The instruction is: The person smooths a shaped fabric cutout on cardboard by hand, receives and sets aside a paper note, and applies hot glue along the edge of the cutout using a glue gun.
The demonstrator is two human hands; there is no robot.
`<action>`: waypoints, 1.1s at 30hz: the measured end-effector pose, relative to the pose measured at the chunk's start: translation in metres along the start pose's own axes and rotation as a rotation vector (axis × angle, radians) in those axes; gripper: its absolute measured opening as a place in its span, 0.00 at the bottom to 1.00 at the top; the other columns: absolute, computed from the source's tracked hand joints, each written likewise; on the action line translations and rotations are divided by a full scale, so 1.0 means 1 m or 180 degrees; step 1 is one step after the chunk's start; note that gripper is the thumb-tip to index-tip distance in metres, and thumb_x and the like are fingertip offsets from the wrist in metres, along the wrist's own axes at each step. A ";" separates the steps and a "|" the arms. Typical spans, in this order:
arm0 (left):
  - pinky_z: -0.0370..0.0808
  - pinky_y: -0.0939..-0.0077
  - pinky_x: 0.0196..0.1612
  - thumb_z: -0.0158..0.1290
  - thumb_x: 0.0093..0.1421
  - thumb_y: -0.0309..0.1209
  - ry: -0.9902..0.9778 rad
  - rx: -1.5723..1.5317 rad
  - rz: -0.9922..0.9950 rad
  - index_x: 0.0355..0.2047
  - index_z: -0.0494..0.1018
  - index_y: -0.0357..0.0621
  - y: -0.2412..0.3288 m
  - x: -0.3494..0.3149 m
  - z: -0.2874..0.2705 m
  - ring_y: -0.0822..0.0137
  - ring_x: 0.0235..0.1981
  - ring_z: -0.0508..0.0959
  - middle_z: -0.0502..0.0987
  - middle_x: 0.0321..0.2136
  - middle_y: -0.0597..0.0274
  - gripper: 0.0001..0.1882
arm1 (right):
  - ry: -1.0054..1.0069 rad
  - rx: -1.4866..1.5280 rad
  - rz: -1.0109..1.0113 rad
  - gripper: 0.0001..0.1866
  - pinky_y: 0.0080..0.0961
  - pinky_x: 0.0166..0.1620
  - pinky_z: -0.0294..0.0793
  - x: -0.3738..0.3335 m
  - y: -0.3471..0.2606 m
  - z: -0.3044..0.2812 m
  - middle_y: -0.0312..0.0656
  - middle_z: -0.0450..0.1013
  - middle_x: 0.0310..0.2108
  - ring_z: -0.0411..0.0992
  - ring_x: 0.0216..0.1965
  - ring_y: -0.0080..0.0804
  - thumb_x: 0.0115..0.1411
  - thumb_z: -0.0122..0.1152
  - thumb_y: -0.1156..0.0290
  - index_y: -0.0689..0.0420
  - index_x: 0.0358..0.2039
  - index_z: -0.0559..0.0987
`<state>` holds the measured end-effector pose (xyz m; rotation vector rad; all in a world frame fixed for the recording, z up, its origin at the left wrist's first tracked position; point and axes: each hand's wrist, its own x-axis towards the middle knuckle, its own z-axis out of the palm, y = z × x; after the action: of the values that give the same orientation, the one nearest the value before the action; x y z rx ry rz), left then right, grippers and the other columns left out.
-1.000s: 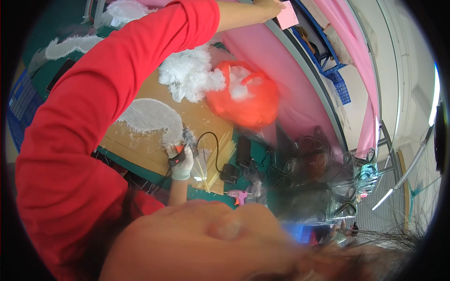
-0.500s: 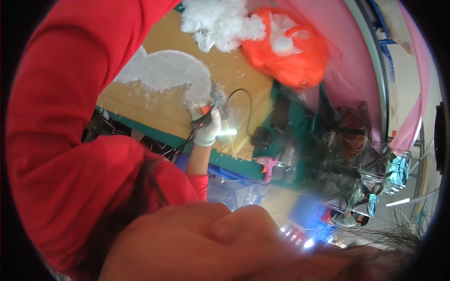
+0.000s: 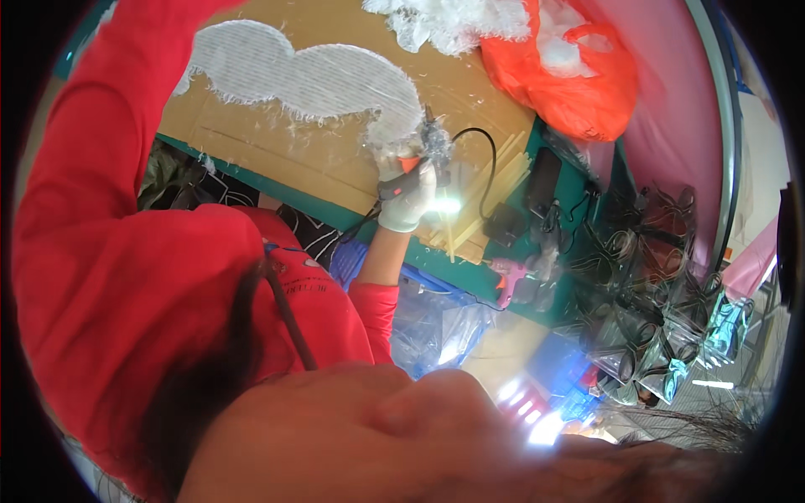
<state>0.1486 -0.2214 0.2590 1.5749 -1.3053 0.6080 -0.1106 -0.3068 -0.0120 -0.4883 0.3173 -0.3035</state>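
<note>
My right hand (image 3: 410,199), in a white glove, is closed around a black hot glue gun (image 3: 406,184) with an orange trigger. White fuzz clings round its front end. Just beyond it lies a wavy, cloud-shaped white cutout (image 3: 310,80) with faint lines and frayed, fluffy edges. The glue gun sits at the cutout's right end; whether its nozzle touches the piece I cannot tell. My left arm (image 3: 101,151), in a red sleeve, reaches up past the top edge, and its hand is out of view.
Brown cardboard (image 3: 277,151) covers a green mat (image 3: 470,281). Amber glue sticks (image 3: 509,180), a black adapter (image 3: 506,225) and a pink glue gun (image 3: 508,278) lie to the right. White fluff (image 3: 453,21) and an orange-red bag (image 3: 570,92) are farther back. Clear-wrapped packages (image 3: 637,310) crowd the right.
The whole view has shifted, so the table's things appear farther right and mostly higher. More of the white cutout shows. My right hand still holds the glue gun at its right end.
</note>
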 end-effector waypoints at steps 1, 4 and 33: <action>0.73 0.69 0.41 0.57 0.51 0.37 -0.0533 -0.0318 -0.0394 0.42 0.75 0.41 0.010 -0.050 0.001 0.54 0.39 0.78 0.75 0.44 0.45 0.19 | -0.0099 -0.0084 -0.0018 0.15 0.53 0.46 0.73 0.002 0.000 -0.002 0.42 0.70 0.39 0.71 0.41 0.41 0.55 0.55 0.69 0.59 0.42 0.69; 0.71 0.68 0.50 0.53 0.58 0.32 -0.1673 0.0485 -0.0285 0.44 0.73 0.38 0.024 -0.176 0.009 0.62 0.47 0.73 0.74 0.46 0.57 0.15 | -0.0181 -0.0254 0.0005 0.15 0.50 0.46 0.74 0.002 0.000 0.004 0.42 0.70 0.43 0.71 0.44 0.41 0.56 0.55 0.67 0.57 0.44 0.70; 0.64 0.65 0.56 0.50 0.58 0.48 -0.1902 0.0073 -0.1170 0.45 0.72 0.36 0.006 -0.288 0.058 0.56 0.55 0.65 0.69 0.52 0.56 0.26 | 0.0890 -0.3195 -0.0619 0.13 0.14 0.19 0.62 0.003 -0.020 0.061 0.36 0.71 0.24 0.66 0.19 0.18 0.52 0.62 0.70 0.59 0.35 0.70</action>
<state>0.0448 -0.1425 -0.0042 2.0407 -1.3707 -0.0933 -0.0894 -0.2997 0.0486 -1.4770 0.6990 -0.3920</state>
